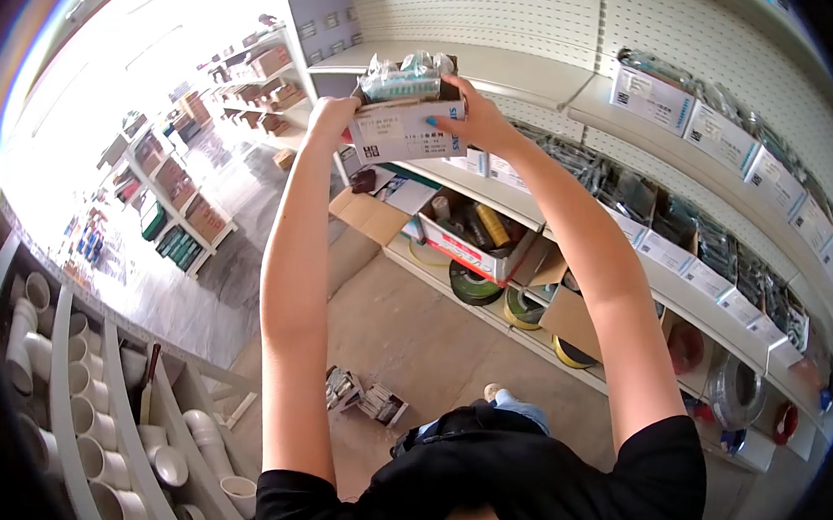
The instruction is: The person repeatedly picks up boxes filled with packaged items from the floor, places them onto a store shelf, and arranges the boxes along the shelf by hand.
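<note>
White pipe fittings [97, 422] fill the slanted compartments at the lower left of the frame; above them, in the upper left, stand stocked shelves [176, 177]; the left hand [332, 119], at the upper centre-left, grips the left end of a labelled box [406, 134]; this open-topped box is in the upper centre, raised and slightly tilted, with clear plastic bags [407, 79] poking out of its top; below, at the lower centre-left, 2 small boxes [364, 398] sit on the floor; the right hand [480, 122] holds the box's right end, 1 blue-nailed digit against the front face, the others near the top edge; in the middle of the frame, a red-and-white carton [464, 254] holds a yellow roll [491, 225]; at the upper right, a row of labelled boxes [721, 132] lines a shelf [590, 98].
</note>
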A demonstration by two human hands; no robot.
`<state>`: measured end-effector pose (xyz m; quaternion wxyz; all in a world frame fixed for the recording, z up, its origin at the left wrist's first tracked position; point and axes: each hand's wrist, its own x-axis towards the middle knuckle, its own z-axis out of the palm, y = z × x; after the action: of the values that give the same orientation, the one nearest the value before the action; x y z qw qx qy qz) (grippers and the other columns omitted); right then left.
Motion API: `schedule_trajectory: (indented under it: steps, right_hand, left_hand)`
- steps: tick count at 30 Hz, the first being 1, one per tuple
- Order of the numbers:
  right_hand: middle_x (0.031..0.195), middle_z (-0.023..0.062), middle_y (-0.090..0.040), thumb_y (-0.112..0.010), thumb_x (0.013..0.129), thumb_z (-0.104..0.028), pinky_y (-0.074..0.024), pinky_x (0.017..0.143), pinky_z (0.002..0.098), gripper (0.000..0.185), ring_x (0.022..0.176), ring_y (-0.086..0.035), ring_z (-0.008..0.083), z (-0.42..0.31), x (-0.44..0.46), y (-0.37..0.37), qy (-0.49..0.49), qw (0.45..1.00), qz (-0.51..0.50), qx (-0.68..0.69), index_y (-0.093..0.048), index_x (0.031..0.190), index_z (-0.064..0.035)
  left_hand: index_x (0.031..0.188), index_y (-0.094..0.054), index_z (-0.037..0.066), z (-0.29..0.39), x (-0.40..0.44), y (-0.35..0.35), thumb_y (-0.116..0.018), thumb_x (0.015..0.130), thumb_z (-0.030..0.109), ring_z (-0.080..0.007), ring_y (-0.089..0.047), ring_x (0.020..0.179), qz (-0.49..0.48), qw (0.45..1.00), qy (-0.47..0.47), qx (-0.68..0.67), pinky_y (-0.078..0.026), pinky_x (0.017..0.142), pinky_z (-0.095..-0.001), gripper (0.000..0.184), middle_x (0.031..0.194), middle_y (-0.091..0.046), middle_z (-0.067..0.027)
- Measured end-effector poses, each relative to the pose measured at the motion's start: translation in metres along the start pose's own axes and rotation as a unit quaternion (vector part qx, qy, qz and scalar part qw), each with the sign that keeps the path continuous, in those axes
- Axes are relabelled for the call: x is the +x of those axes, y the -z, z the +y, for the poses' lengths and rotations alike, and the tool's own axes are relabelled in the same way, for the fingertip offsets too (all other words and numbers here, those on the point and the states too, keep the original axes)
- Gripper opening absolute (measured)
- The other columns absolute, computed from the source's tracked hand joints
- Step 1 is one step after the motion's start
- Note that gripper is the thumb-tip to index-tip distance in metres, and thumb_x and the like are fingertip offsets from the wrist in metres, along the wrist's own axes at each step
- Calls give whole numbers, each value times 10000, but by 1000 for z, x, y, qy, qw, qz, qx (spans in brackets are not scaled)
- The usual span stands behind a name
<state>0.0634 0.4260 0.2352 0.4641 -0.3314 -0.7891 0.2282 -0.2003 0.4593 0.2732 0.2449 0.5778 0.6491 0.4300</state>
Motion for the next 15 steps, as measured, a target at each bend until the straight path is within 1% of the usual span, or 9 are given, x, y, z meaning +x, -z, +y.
schedule_trajectory:
  steps: [1, 2, 3, 5, 6, 8, 10, 12, 15]
  right_hand:
    - [1070, 204, -608, -742, 740, -309, -489, 813, 344, 798, 964, -616, 286, -2, 1, 13, -26, 1000, 6, -2, -314, 1360, -47]
    - [983, 194, -641, -734, 746, -348, -505, 752, 340, 787, 873, -641, 268, 1, 1, 24, 5, 999, 32, -21, -333, 1355, -53]
    - [980, 193, -641, -734, 742, -360, -505, 750, 341, 795, 869, -641, 266, 4, 2, 35, 1, 999, 42, -29, -332, 1357, -55]
    - [974, 191, -642, -735, 736, -382, -506, 746, 342, 812, 861, -640, 262, 9, 8, 57, -3, 997, 61, -44, -330, 1361, -60]
    - [949, 184, -646, -735, 728, -402, -509, 739, 341, 814, 848, -643, 261, 12, 10, 69, -2, 995, 74, -62, -339, 1355, -67]
    - [945, 177, -646, -734, 730, -401, -510, 736, 340, 805, 847, -643, 260, 17, 10, 90, -10, 992, 94, -84, -344, 1351, -69]
    - [969, 175, -640, -731, 731, -409, -508, 741, 340, 789, 867, -638, 254, 15, 8, 111, -25, 988, 104, -111, -358, 1340, -74]
    - [942, 165, -648, -715, 749, -421, -497, 732, 324, 750, 843, -639, 230, 21, 5, 131, -33, 984, 108, -141, -368, 1329, -96]
    - [926, 157, -648, -706, 754, -445, -486, 720, 313, 734, 828, -635, 218, 29, 0, 156, -62, 979, 105, -164, -379, 1316, -102]
  left_hand:
    - [804, -642, -52, 14, 2, -7, -558, 819, 221, -209, -635, 533, 2, 1000, -8, -19, -509, 422, -300, 286, 685, -639, -130]
    - [835, -652, -35, 25, 1, -16, -558, 832, 253, -201, -634, 549, -17, 997, -23, -67, -512, 445, -304, 303, 711, -645, -122]
    - [867, -652, -29, 37, -1, -26, -554, 841, 274, -189, -641, 631, -26, 992, -24, -119, -525, 524, -308, 320, 775, -651, -116]
    - [905, -652, -20, 46, 23, -47, -564, 845, 299, -173, -634, 713, -36, 985, -57, -159, -516, 602, -308, 336, 842, -653, -102]
    - [919, -652, -15, 59, 23, -55, -569, 845, 307, -169, -629, 721, -39, 984, -56, -165, -510, 608, -304, 341, 850, -653, -97]
    - [948, -652, -6, 82, 20, -77, -578, 845, 323, -161, -618, 735, -45, 982, -52, -177, -496, 620, -297, 352, 865, -653, -87]
    - [959, -655, 2, 99, 17, -97, -589, 842, 335, -157, -610, 717, -69, 976, -61, -198, -486, 613, -289, 359, 860, -653, -81]
    - [966, -661, 12, 109, 24, -117, -605, 837, 344, -148, -595, 690, -97, 969, -66, -220, -474, 605, -273, 361, 849, -649, -71]
    - [948, -669, 7, 116, 41, -144, -617, 831, 347, -142, -585, 676, -105, 976, -77, -174, -468, 589, -271, 363, 821, -640, -67]
